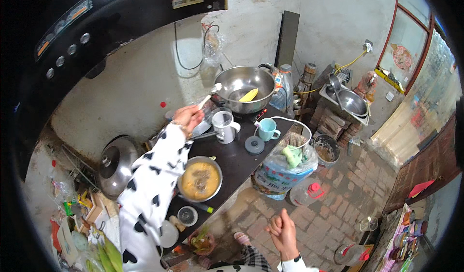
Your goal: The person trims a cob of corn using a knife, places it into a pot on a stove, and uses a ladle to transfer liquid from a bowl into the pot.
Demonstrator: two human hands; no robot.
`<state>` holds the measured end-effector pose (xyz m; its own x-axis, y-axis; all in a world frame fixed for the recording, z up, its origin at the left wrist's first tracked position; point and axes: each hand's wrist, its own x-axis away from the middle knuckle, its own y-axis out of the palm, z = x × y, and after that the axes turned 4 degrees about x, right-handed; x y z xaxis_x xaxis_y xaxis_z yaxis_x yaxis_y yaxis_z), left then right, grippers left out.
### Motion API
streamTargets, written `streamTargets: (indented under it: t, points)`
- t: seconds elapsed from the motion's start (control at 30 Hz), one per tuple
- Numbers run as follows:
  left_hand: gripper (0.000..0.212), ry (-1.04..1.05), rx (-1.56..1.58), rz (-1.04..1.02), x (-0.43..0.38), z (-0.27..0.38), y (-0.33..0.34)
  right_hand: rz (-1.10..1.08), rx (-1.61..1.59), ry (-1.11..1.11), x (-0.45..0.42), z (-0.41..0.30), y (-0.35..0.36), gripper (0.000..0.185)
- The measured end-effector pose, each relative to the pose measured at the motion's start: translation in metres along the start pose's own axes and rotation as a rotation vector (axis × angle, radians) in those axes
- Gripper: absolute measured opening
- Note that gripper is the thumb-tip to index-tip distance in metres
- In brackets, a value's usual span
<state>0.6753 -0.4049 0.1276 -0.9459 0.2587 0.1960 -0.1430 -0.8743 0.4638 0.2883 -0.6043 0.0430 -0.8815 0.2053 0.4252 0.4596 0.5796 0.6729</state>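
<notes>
My left hand (188,118) grips the pale handle of a small spoon (205,101), with a white substance at its far end. The spoon end is beside the rim of a large stainless steel pot (228,85), where a piece of yellow corn (249,95) lies. Just below that hand stand a white-handled clear jug (224,127) and a teal mug (267,130), near a round grey lid (254,145). A steel bowl (220,186) of yellow mixture with a brownish patch sits under my forearm. My right hand (283,234) hovers over the floor, fingers curled, nothing visible in it.
The dark counter (235,168) has a range hood (145,11) above it. A large domed lid (117,167) leans at the wall. Beside the counter are a lined bag (282,181) and a red-capped plastic bottle (304,193). Corn in green husks (110,254) lies lower left.
</notes>
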Motion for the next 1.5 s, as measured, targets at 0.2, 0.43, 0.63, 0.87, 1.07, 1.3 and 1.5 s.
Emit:
streamTargets:
  t: [0.2,0.43,0.63,0.87,1.07,1.3,1.5]
  points:
    - [0.015,0.36,-0.697,0.281,-0.133,-0.082,0.09,0.415,-0.062,-0.122,0.008,-0.044,-0.052,0.045]
    - [0.012,0.744,-1.683,0.276,-0.164,-0.113,0.088,0.495,-0.087,-0.105,-0.006,-0.058,-0.071,0.046]
    - [0.006,0.467,-0.676,0.302,-0.132,-0.087,0.094,0.375,-0.009,-0.072,-0.029,-0.068,-0.036,0.041]
    - [0.016,0.185,-0.056,0.152,0.019,-0.02,0.034,0.186,0.091,0.088,-0.034,-0.034,0.03,0.04]
    - [0.019,0.235,0.004,0.211,0.228,0.035,-0.066,-0.067,0.237,0.242,-0.028,0.027,0.078,0.042]
    - [0.014,0.646,0.049,0.893,0.466,0.081,-0.267,-0.42,0.353,0.374,0.004,0.146,0.14,0.047]
    - [0.014,0.806,0.127,1.377,0.544,0.089,-0.469,-0.503,0.388,0.466,0.044,0.221,0.173,0.047]
